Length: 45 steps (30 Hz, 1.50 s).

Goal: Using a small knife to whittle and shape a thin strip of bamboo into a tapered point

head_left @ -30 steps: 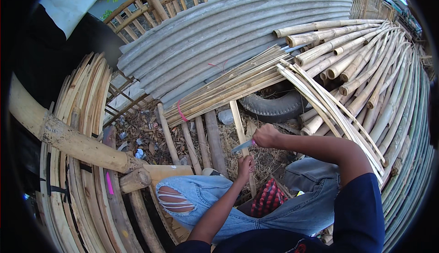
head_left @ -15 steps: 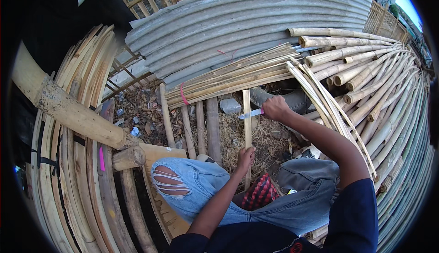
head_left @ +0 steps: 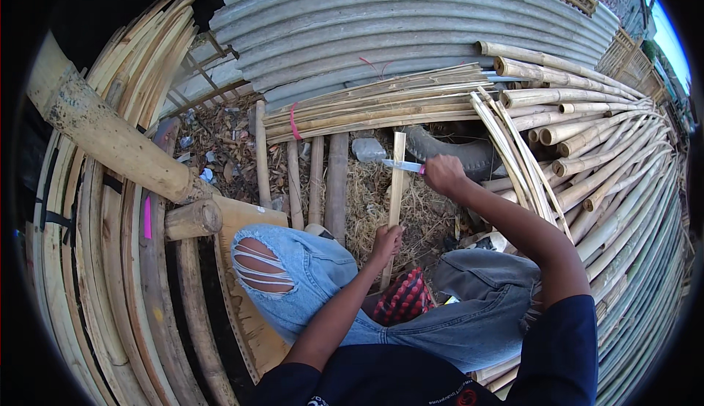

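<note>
My left hand (head_left: 386, 244) is wrapped round the lower part of a pale bamboo strip (head_left: 397, 186), which stands nearly upright in front of me, leaning slightly right at its top. In my right hand (head_left: 444, 175) is a knife (head_left: 404, 165) with a pinkish handle. Its blade points left and lies across the strip near the upper end; whether the edge bites into the bamboo cannot be made out. Between my knees, a red and black patterned cloth (head_left: 404, 297) lies by the strip's lower end, which it partly hides.
Ahead lies a bundle of split bamboo (head_left: 381, 109) with a pink tie. Bamboo poles (head_left: 579, 131) are stacked to the right, and long slats (head_left: 95, 274) at left. A thick bamboo post (head_left: 110, 134) slants across the left. A tyre (head_left: 469, 156) sits beyond my right hand.
The view has shifted a little. The strip now leans slightly to the right, and more of the knife's handle shows. Both hands keep their grip.
</note>
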Tool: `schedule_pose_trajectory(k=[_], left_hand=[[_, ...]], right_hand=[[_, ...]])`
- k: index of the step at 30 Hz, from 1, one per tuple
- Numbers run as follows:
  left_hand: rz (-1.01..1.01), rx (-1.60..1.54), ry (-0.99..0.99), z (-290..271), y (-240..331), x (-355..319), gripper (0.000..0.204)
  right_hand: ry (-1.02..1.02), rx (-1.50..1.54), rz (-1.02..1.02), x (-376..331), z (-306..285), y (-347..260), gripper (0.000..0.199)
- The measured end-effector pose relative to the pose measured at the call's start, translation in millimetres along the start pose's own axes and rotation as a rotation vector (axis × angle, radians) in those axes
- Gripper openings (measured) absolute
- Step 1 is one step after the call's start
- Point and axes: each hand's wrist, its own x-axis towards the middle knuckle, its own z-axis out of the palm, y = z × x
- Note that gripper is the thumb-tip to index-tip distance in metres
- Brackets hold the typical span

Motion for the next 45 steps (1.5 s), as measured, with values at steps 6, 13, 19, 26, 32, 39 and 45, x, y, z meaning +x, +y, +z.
schedule_pose_trajectory(k=[6, 13, 19, 26, 32, 39, 45], left_hand=[[0.069, 0.031, 0.010, 2, -7, 1, 0.030], [0.066, 0.049, -0.039, 3, -7, -1, 0.033], [0.057, 0.039, -0.059, 3, -6, 3, 0.034], [0.037, 0.019, -0.127, 5, -7, 6, 0.035], [-0.027, -0.043, -0.164, 1, -7, 13, 0.035], [-0.007, 0.014, -0.078, 4, -11, 9, 0.034], [-0.020, 0.041, -0.046, 7, -7, 8, 0.034]], right_hand=[[-0.161, -0.061, -0.133, -6, -5, -22, 0.022], [0.422, 0.115, 0.463, 60, -70, 112, 0.026], [0.328, 0.281, 0.300, 25, -61, 110, 0.023], [0.214, 0.242, 0.058, 6, -48, 105, 0.021], [0.085, 0.167, -0.159, -25, -9, 46, 0.022], [-0.045, 0.127, 0.124, -14, 17, 25, 0.024], [-0.075, 0.007, -0.116, -14, -2, 16, 0.025]])
